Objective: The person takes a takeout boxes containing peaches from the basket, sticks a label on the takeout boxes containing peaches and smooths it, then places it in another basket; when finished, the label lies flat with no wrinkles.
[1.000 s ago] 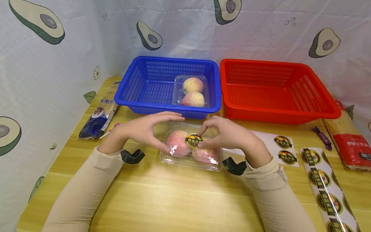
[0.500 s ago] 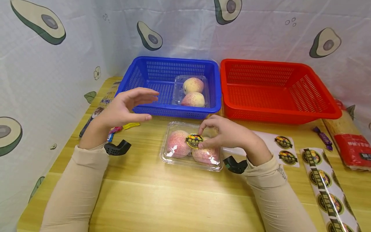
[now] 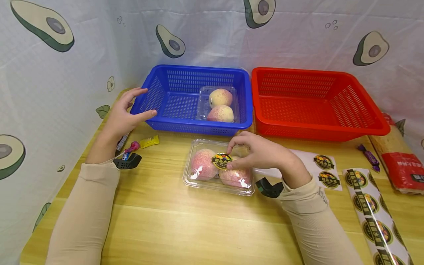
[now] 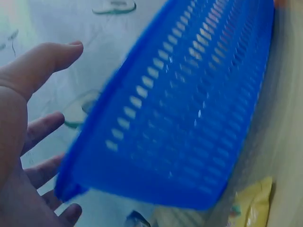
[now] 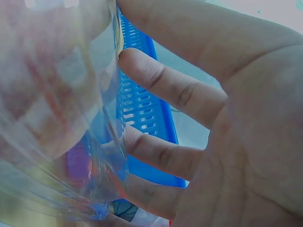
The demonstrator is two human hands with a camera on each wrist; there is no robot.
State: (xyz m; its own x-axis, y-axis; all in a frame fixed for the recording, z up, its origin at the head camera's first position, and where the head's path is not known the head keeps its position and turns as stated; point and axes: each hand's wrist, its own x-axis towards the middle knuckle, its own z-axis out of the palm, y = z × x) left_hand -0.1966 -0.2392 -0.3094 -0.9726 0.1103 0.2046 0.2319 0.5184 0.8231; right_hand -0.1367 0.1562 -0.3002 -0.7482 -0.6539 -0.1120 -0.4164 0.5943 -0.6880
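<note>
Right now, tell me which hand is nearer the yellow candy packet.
Left. In the head view, the left hand is above and left of the yellow candy packet, by the blue basket; the right hand is farther off, to its right, at the clear peach clamshell.

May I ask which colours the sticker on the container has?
The sticker is mainly black and gold, clearest in the head view.

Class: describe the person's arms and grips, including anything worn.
Long, close-fitting cream fabric sleeves, the right with dark lettering near its cuff. A curved black plastic piece sits at each wrist, the left dotted with holes. Left grip and right grip: ungloved.
</note>
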